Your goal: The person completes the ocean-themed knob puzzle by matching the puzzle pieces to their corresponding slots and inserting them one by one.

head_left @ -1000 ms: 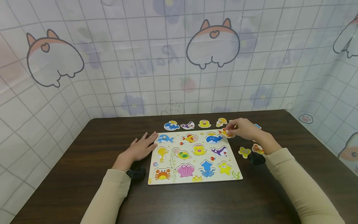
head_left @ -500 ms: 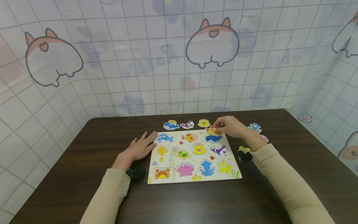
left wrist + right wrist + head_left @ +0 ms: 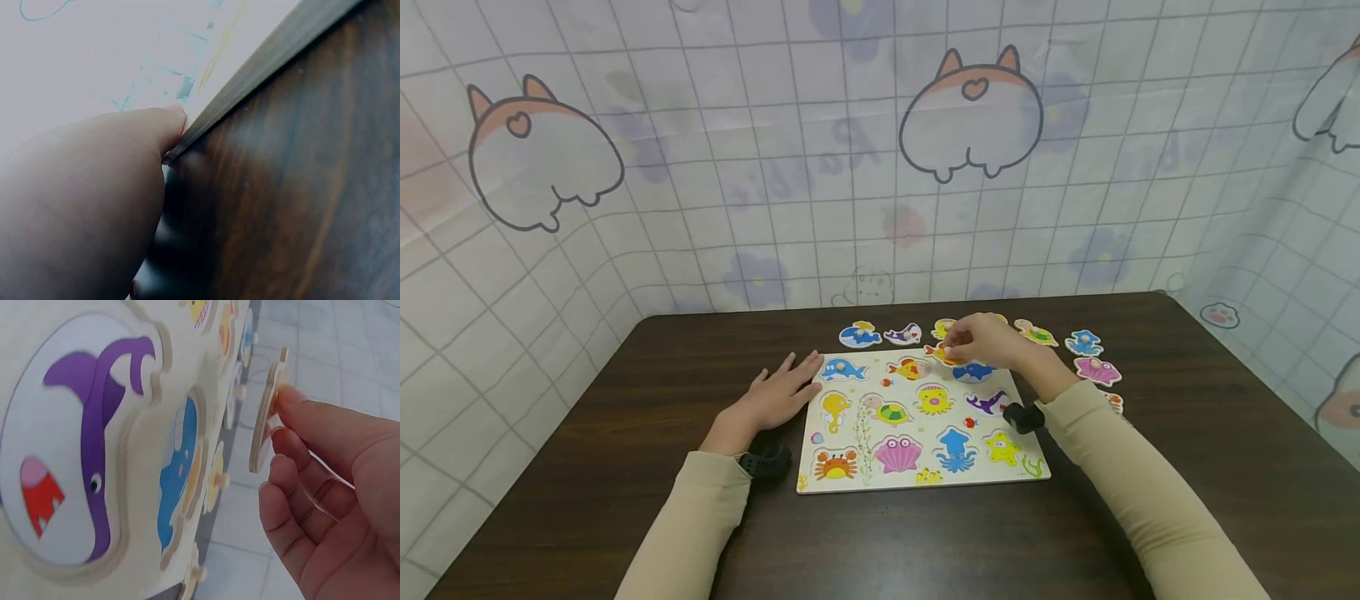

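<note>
The right hand (image 3: 992, 342) pinches a flat fish-shaped piece (image 3: 265, 419) by its edge between thumb and fingertips, holding it lifted off the puzzle board (image 3: 865, 479) above the far row, near the blue whale slot (image 3: 973, 372) and just short of the board's far edge. The left hand (image 3: 778, 396) lies flat on the table (image 3: 587, 467) with fingers straight and relaxed, its fingertips touching the board's left edge near the far corner. Loose pieces (image 3: 1097, 369) lie along the far edge and off the right side, while bare dark wood runs wide to the left and in front.
</note>
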`<state>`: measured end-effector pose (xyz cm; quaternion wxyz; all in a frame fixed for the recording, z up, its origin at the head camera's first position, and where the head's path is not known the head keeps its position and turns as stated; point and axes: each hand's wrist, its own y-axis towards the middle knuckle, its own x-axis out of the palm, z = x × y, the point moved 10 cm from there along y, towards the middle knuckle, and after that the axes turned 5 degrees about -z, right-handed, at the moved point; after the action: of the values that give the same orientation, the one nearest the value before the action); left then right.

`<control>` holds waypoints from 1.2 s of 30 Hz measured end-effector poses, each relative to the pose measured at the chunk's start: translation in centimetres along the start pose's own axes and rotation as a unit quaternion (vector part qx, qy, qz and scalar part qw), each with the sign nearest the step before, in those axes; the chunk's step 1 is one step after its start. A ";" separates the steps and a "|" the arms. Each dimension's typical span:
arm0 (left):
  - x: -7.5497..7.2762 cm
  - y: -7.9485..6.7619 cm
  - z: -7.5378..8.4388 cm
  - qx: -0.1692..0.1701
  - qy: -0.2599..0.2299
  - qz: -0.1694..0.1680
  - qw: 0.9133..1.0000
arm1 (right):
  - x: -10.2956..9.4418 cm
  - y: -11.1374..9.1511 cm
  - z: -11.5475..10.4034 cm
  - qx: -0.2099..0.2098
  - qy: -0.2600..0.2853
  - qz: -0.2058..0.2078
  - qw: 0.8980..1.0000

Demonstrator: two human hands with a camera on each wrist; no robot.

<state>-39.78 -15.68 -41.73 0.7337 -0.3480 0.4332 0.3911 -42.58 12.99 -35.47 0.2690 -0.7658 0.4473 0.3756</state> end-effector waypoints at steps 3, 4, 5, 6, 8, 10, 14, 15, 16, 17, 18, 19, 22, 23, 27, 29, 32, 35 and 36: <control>0.0 0.0 0.1 0.002 0.000 -0.001 1.000 | 0.4 0.4 -0.5 -0.007 0.003 -0.005 1.000; 0.0 0.0 0.1 0.002 -0.001 -0.001 1.000 | 0.5 0.4 -0.6 -0.010 0.002 -0.007 1.000; 0.0 0.0 0.1 0.001 -0.001 -0.002 1.000 | 0.6 0.5 -0.8 -0.012 0.002 -0.008 1.000; 0.0 0.0 0.1 0.001 -0.002 -0.002 1.000 | 0.8 0.6 -0.9 -0.013 0.000 -0.009 1.000; 0.0 0.0 0.1 0.001 -0.002 -0.002 1.000 | 1.0 0.8 -1.1 -0.011 -0.005 -0.011 1.000; 0.0 -0.1 0.1 0.001 -0.002 -0.002 1.000 | 1.3 1.1 -1.3 -0.013 -0.009 -0.016 1.000; 0.1 -0.1 0.0 0.002 -0.005 -0.002 1.000 | 2.0 1.6 -1.8 -0.022 -0.020 -0.023 0.999; 0.1 -0.1 0.0 0.001 -0.005 -0.003 1.000 | 2.1 1.7 -2.0 -0.026 -0.023 -0.025 0.999; 0.1 -0.2 0.0 0.000 -0.005 -0.003 1.000 | 2.2 1.8 -2.2 -0.028 -0.027 -0.026 0.999; 0.1 -0.2 -0.1 -0.001 -0.006 -0.004 1.000 | 2.3 1.8 -2.3 -0.030 -0.031 -0.027 0.999; 0.1 -0.2 -0.1 -0.002 -0.006 -0.004 1.000 | 2.4 1.9 -2.5 -0.030 -0.033 -0.028 0.999; 0.1 -0.2 -0.1 -0.002 -0.005 -0.004 1.000 | 2.5 2.0 -2.6 -0.031 -0.035 -0.028 0.998; 0.0 -0.1 -0.1 0.000 -0.006 -0.002 1.000 | 2.7 2.3 -2.9 -0.028 -0.038 -0.029 0.998; 0.0 -0.1 -0.1 0.001 -0.006 -0.001 1.000 | 2.8 2.5 -2.9 -0.027 -0.038 -0.029 0.998; 0.0 0.0 -0.2 0.001 -0.005 -0.001 1.000 | 3.2 3.2 -2.9 -0.022 -0.039 -0.037 0.998; 0.0 0.0 -0.2 0.000 -0.006 -0.001 1.000 | 3.4 3.4 -3.1 -0.022 -0.042 -0.040 0.998; -0.1 -0.1 -0.2 -0.002 -0.009 -0.001 1.000 | 3.6 3.7 -3.2 -0.018 -0.048 -0.043 0.998; -0.1 -0.1 -0.1 -0.002 -0.011 -0.001 1.000 | 3.9 3.9 -3.4 -0.015 -0.049 -0.050 0.997; -0.1 -0.1 -0.1 -0.002 -0.010 -0.001 1.000 | 3.9 4.0 -3.4 -0.013 -0.047 -0.053 0.997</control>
<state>-39.76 -15.79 -41.67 0.7379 -0.3460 0.4244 0.3946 -43.74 6.75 -37.06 0.2992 -0.7732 0.3879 0.4026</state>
